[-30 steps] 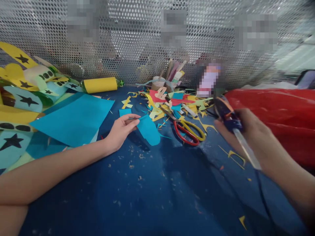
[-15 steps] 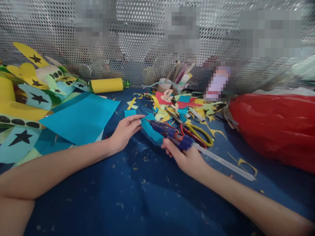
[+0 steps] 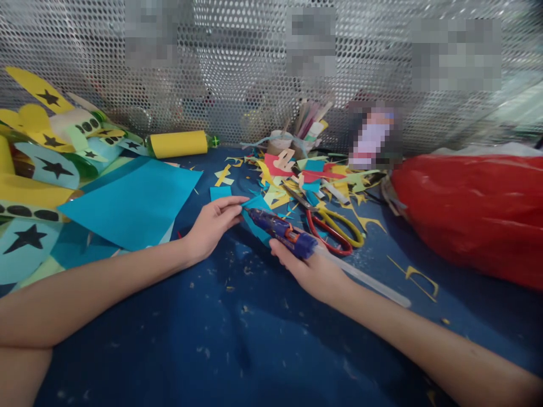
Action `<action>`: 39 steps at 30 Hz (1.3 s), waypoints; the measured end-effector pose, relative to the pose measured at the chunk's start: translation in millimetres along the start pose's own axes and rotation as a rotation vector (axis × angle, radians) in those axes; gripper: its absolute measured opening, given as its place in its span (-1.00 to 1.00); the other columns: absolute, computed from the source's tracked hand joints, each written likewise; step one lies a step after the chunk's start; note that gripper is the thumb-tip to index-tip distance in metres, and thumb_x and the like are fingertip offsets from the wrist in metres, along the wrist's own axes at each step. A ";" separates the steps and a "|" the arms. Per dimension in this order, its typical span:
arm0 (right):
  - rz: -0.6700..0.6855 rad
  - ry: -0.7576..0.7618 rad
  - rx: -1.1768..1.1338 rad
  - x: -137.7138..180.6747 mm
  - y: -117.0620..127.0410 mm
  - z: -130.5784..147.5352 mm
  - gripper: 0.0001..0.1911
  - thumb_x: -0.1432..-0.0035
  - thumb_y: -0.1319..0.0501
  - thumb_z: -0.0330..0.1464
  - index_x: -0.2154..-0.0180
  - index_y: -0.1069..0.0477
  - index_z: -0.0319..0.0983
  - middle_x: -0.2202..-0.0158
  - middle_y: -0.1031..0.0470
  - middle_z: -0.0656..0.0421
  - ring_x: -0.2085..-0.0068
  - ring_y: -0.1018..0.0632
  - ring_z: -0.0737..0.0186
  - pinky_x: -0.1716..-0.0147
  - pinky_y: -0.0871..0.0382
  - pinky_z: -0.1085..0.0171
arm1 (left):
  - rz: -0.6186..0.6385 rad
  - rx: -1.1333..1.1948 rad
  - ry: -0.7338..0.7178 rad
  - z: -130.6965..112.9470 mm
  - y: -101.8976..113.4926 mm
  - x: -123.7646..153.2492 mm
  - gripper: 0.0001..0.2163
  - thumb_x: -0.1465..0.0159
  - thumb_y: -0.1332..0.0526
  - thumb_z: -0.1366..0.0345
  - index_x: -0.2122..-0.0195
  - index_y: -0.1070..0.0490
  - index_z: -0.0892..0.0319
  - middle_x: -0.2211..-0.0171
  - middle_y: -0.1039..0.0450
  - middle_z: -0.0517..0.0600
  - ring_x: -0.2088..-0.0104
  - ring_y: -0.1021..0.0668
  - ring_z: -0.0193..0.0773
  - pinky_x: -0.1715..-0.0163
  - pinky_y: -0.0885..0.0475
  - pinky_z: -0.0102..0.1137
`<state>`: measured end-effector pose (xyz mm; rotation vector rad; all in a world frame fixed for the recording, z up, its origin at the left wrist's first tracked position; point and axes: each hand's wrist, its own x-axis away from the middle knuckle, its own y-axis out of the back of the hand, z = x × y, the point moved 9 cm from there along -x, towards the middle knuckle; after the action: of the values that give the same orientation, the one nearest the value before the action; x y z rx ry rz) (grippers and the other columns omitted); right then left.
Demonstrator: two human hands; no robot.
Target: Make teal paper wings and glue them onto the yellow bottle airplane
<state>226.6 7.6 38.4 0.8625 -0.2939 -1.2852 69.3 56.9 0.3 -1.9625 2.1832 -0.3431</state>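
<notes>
My left hand (image 3: 215,226) pinches the left edge of a small blue paper piece (image 3: 257,225) over the blue table. My right hand (image 3: 311,265) is wrapped round a dark blue glue gun (image 3: 282,230), and a long clear glue stick (image 3: 365,278) juts from its back end. The gun's nozzle is at the paper's left end, close to my left fingertips; whether it touches cannot be made out. Part of the paper is hidden behind the gun. A small blue paper rectangle (image 3: 220,194) lies just beyond my left hand.
Scissors with red and yellow handles (image 3: 335,226) lie by colourful paper scraps (image 3: 280,167). Left are a large blue sheet (image 3: 136,203), yellow star-marked paper models (image 3: 51,124) and a yellow-wrapped bottle (image 3: 178,144). A red plastic bag (image 3: 466,215) sits right, before a perforated metal panel (image 3: 237,56).
The glue gun and my right hand have moved a little left, bringing the nozzle nearer my left fingertips. My left hand keeps its pinch on the paper. The whole view has shifted slightly.
</notes>
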 end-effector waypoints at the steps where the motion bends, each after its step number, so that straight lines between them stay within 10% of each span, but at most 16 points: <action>1: -0.005 0.005 0.008 -0.4 0.5 0.4 -0.66 -0.22 -0.08 -0.09 0.46 -0.34 -0.17 0.54 -0.44 0.18 0.48 -0.48 0.24 0.49 -0.36 0.27 | -0.001 0.000 0.002 -0.2 -0.1 0.2 -0.82 -0.14 -0.27 0.34 0.22 -0.56 0.18 0.28 -0.58 0.00 0.22 -0.55 -0.26 0.06 -0.42 -0.30; 39: -0.069 -0.069 -0.007 -9.1 16.1 -0.5 -0.61 -0.22 -0.04 -0.06 0.53 -0.23 -0.15 0.60 -0.38 0.20 0.49 -0.46 0.20 0.48 -0.34 0.25 | 0.030 0.063 0.034 -2.9 -5.0 1.3 -0.85 -0.13 -0.30 0.35 0.25 -0.55 0.19 0.32 -0.60 0.00 0.21 -0.58 -0.25 -0.01 -0.42 -0.26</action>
<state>235.7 16.6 51.7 0.8295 -0.3168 -1.3817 73.1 55.2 4.6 -1.9022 2.1921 -0.4384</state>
